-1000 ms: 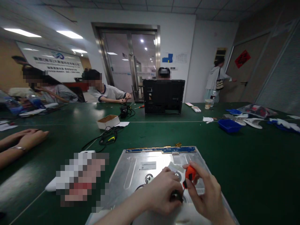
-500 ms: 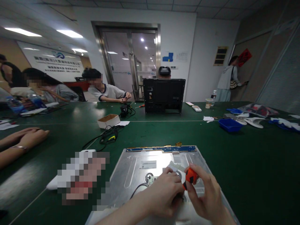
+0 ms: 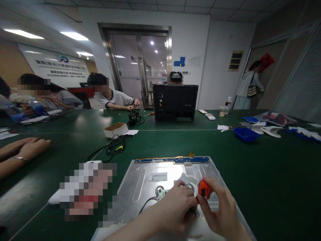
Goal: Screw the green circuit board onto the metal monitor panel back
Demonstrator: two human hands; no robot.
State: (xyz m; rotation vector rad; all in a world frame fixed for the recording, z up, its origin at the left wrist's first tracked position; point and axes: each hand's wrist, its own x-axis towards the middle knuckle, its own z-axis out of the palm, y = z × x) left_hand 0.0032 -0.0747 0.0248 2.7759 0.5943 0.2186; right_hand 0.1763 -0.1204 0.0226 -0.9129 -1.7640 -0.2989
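Observation:
A silver metal display panel [image 3: 140,180] lies on the table in front of me, with a narrow blue circuit board [image 3: 173,160] along its far edge. My right hand [image 3: 223,207] pinches the orange and black handle of a screwdriver [image 3: 204,188] between thumb and fingers; its shaft is hidden. Over the panel, my left hand [image 3: 175,204] is closed with curled fingers, just left of the handle. What it grips is out of sight. Partly under the left hand is a small pale green board [image 3: 163,193], with a black cable beside it.
A black monitor housing [image 3: 175,102] stands upright across the green table [image 3: 155,144]. To the left are an open cardboard box [image 3: 115,130], black cables and another person's clasped hands [image 3: 35,149]. A blue tray [image 3: 246,134] sits at right. Other people are around the table.
The screwdriver handle has turned a little in my right hand, its black marks shifting. My left hand stays in place. A person at the far right has moved closer to the door.

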